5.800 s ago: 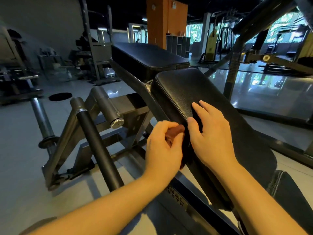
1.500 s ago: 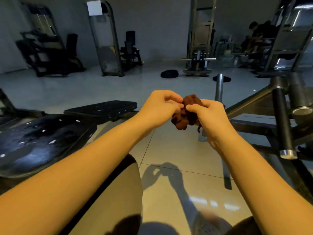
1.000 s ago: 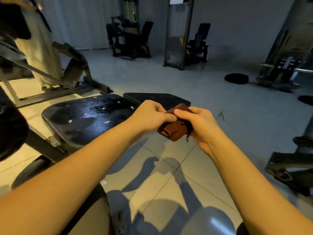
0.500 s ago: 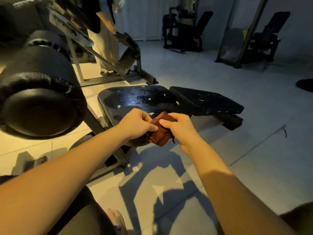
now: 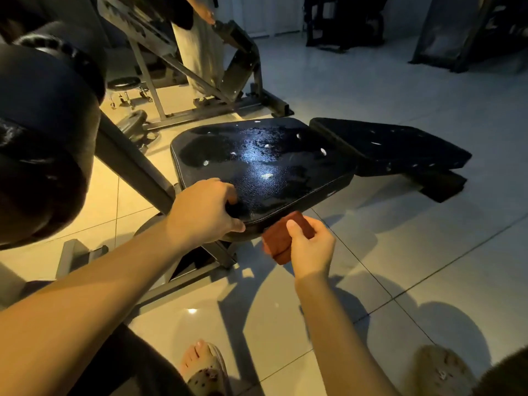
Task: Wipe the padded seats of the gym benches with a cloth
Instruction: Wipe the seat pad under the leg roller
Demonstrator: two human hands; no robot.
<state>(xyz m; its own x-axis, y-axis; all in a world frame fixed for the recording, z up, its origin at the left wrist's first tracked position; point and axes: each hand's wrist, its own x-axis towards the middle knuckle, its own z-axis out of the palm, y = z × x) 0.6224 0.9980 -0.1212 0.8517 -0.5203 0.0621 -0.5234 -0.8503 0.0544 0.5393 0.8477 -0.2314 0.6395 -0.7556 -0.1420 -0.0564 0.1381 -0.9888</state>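
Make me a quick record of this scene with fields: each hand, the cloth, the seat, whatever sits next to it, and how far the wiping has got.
left hand: holds the near corner of the seat pad
right hand: grips the folded cloth
cloth: reddish-brown, at the pad's near edge, not on its top
seat pad: black, glossy, dotted with white flecks
second pad: black, next to the seat pad's far right side, also flecked
wiping: apparently not yet begun here

A fat black roller pad [image 5: 40,132] fills nine o'clock. A steel machine frame [image 5: 240,64] stands at eleven, dark machines [image 5: 343,21] at one, a slippered foot [image 5: 204,370] at six on glossy tiled floor [image 5: 414,252].
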